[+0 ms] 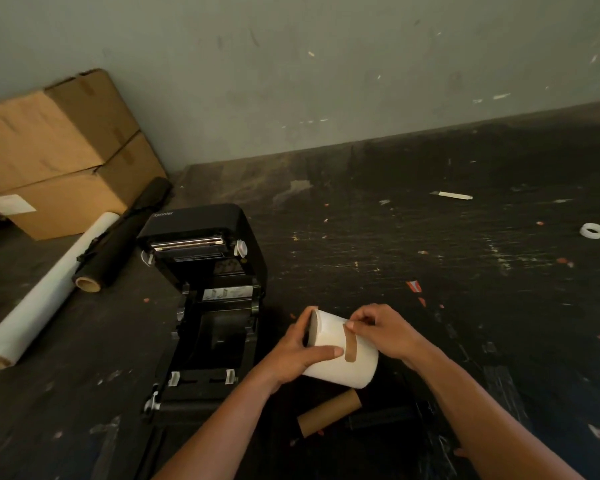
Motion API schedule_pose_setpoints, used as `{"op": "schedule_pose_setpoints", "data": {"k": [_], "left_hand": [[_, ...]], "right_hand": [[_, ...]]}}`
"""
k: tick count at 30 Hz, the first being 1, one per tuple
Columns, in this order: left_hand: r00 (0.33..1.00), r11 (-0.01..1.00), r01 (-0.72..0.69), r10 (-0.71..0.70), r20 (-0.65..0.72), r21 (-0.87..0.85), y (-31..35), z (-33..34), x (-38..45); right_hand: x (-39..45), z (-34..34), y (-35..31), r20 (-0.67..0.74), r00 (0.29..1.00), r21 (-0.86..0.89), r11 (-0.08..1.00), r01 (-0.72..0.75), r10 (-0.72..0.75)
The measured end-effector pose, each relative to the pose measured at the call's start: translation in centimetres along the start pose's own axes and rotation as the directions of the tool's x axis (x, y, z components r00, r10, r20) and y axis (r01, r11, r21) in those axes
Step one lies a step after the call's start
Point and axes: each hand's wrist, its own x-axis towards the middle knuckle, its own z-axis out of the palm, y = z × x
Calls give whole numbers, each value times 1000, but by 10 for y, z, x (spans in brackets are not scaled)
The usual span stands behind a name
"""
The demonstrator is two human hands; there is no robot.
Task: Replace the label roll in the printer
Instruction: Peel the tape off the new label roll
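Head view looks down on a dark, littered floor where the printer [205, 306] sits with its lid thrown back and its bay bare. Just right of it, held above the floor, is the new roll [343, 351], white, fat and tightly wound, sealed by a brown tape strip [350, 344]. It looks light and fairly firm, though the outer wraps would slacken once the tape comes off, so I'd hold it by the ends or cupped round the body, not by the loose edge. The left hand [302, 348] does just that: fingers curl over the near end and the thumb lies flat along the side, clamping the roll. The right hand [381, 327] is pinched narrow, fingertips [352, 323] on the top of the tape, apparently to peel it. An empty core [329, 412] lies on the floor below the roll.
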Motion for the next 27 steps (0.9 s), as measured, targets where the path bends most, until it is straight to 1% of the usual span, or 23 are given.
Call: {"op": "schedule_pose_setpoints", "data": {"k": [3, 7, 10, 15, 17, 19, 21, 24, 27], "left_hand": [[1000, 1000, -2, 2, -11, 7, -1, -1, 1], [1000, 1000, -4, 4, -4, 9, -2, -1, 2], [1000, 1000, 3, -3, 8, 3, -1, -1, 2], [1000, 1000, 27, -27, 12, 7, 0, -2, 3], [999, 999, 30, -31, 22, 10, 2, -3, 3], [999, 999, 42, -42, 23, 4, 3, -3, 4], [998, 998, 58, -58, 13, -6, 3, -4, 4], [998, 998, 66, -66, 5, -23, 3, -4, 3], [998, 997, 70, -70, 1, -38, 2, -4, 1]], "right_hand": [[1, 2, 0, -53, 996, -124, 990, 64, -71], [-8, 11, 6, -154, 965, -243, 955, 173, -214], [-14, 17, 11, -175, 944, -279, 934, 223, -278], [-19, 24, 20, -203, 902, -408, 871, 276, -381], [-19, 24, 20, -224, 893, -422, 864, 273, -391], [-16, 23, 18, -240, 891, -400, 876, 270, -385], [-14, 22, 17, -223, 897, -381, 881, 279, -381], [-11, 19, 11, -177, 884, -424, 844, 328, -432], [-13, 18, 9, -200, 856, -441, 824, 356, -477]]}}
